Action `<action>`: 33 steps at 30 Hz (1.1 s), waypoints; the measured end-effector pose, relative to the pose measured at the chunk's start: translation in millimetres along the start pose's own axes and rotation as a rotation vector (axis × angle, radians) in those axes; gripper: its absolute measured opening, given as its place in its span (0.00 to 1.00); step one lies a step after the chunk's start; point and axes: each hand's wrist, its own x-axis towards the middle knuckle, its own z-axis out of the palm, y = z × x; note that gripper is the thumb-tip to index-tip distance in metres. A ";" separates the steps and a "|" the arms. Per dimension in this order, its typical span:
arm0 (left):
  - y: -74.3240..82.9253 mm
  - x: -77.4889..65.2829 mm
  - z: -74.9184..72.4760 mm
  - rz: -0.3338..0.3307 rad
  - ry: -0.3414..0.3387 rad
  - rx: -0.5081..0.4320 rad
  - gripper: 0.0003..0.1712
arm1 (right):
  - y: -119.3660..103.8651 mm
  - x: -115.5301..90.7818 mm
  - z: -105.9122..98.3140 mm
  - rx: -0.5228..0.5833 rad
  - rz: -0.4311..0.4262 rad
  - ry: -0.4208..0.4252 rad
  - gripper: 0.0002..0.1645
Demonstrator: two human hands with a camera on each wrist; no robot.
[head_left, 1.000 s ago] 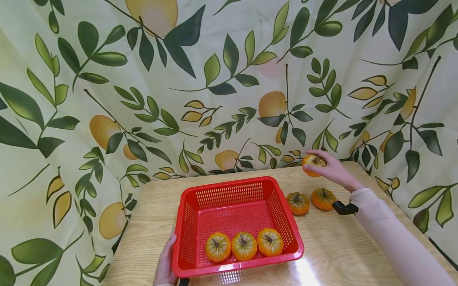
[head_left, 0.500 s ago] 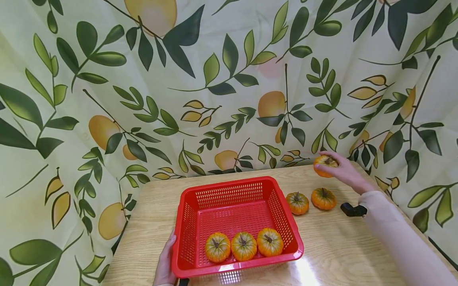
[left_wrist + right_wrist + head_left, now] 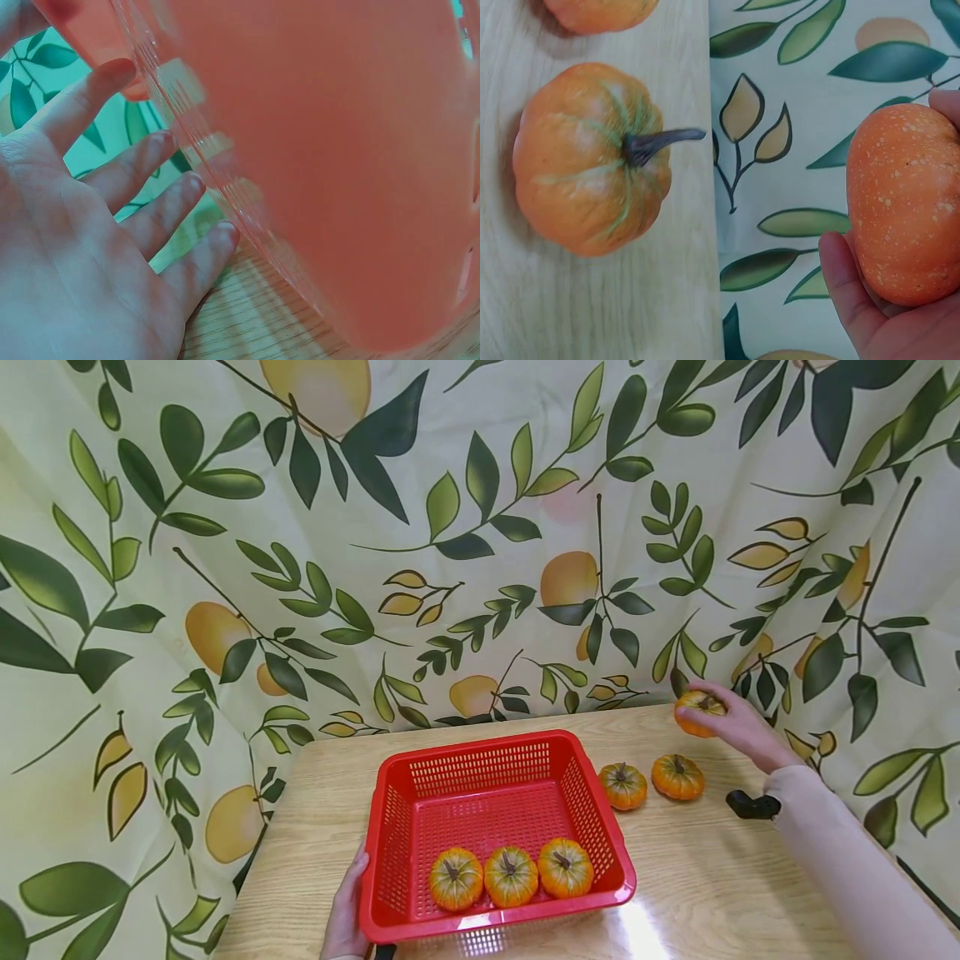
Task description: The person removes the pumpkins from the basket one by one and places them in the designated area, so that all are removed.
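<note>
My right hand (image 3: 738, 724) grips a small orange pumpkin (image 3: 696, 715) above the table's back right part. The right wrist view shows its speckled underside (image 3: 904, 206) between thumb and fingers. Two more pumpkins, a left one (image 3: 623, 786) and a right one (image 3: 678, 777), sit on the table right of the red plastic basket (image 3: 487, 810). Inside the basket, a row of three pumpkins (image 3: 512, 877) lies along the near side. My left hand (image 3: 347, 906) is at the basket's left side; in the left wrist view its fingers (image 3: 161, 217) are extended, tips against the wall.
The wooden table (image 3: 705, 877) ends at the back against a leaf-and-fruit patterned cloth (image 3: 480, 568), which also hangs at both sides. A black piece (image 3: 752, 805) sticks out from the right sleeve at the wrist.
My right hand has moved to the right with its pumpkin, away from the basket. My left hand, the basket and the other pumpkins have stayed in place.
</note>
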 end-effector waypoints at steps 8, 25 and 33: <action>-1.5 0.5 -0.9 0.009 0.006 0.001 0.44 | 11.9 -2.0 -1.2 0.002 0.032 0.009 0.51; -5.4 1.5 -3.5 0.048 -0.011 -0.009 0.43 | 34.0 -2.7 1.1 0.021 0.045 0.042 0.51; -4.6 1.4 -2.8 0.048 -0.020 -0.002 0.44 | 42.0 -6.1 4.6 0.021 0.011 0.085 0.48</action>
